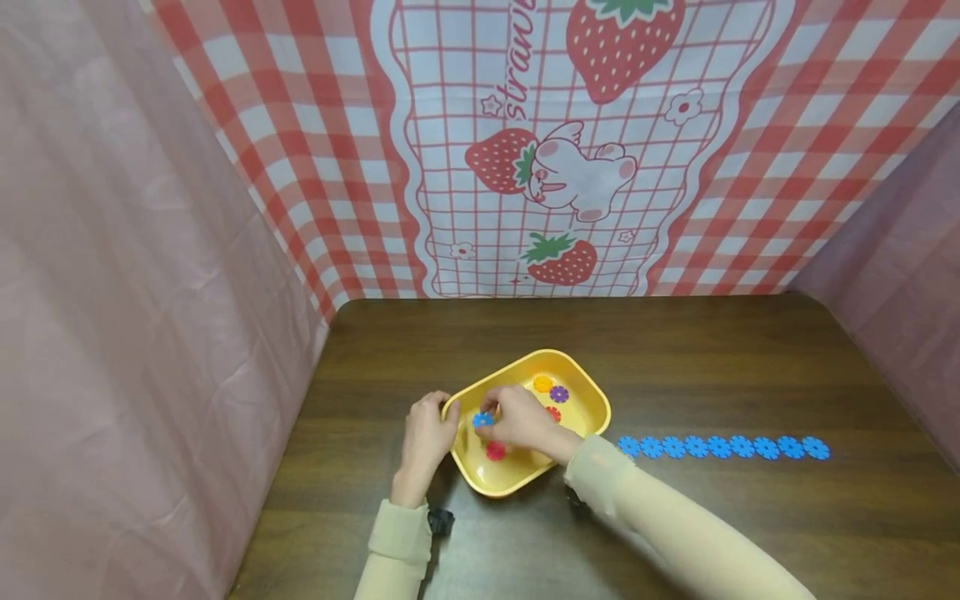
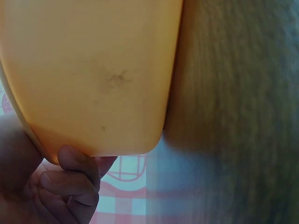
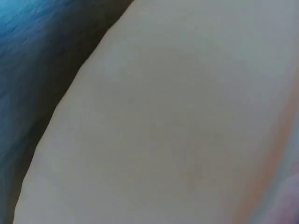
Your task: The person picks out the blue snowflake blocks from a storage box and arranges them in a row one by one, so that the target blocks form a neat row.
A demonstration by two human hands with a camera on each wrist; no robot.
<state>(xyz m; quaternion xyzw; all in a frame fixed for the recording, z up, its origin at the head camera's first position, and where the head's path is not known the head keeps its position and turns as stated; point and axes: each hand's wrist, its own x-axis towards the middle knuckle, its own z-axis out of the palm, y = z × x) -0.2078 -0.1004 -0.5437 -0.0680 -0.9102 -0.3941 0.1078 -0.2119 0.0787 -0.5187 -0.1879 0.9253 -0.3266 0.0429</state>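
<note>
A yellow plastic tub (image 1: pixel 501 492) stands on the table, turned at a slant. My left hand (image 1: pixel 429 437) grips its left rim; the left wrist view shows curled fingers (image 2: pixel 77 184) at the tub's corner. Inside the tub, my right hand (image 1: pixel 521 419) pinches a blue snowflake disc (image 1: pixel 482 420) between thumb and fingers. Around that hand lie an orange-yellow disc (image 1: pixel 543 383), a purple disc (image 1: pixel 558 394), a red disc (image 1: pixel 553 413) and a pinkish-red disc (image 1: pixel 496 451). The right hand hides part of the tub floor. A blurred pale surface fills most of the right wrist view.
To the tub's right, several blue snowflake discs (image 1: pixel 718 447) form a straight row on the brown wooden table (image 1: pixel 675 367); the right sleeve passes close to its left end. A strawberry-print checked cloth (image 1: pixel 487 208) hangs behind, and pink curtains (image 1: pixel 150 292) flank both sides.
</note>
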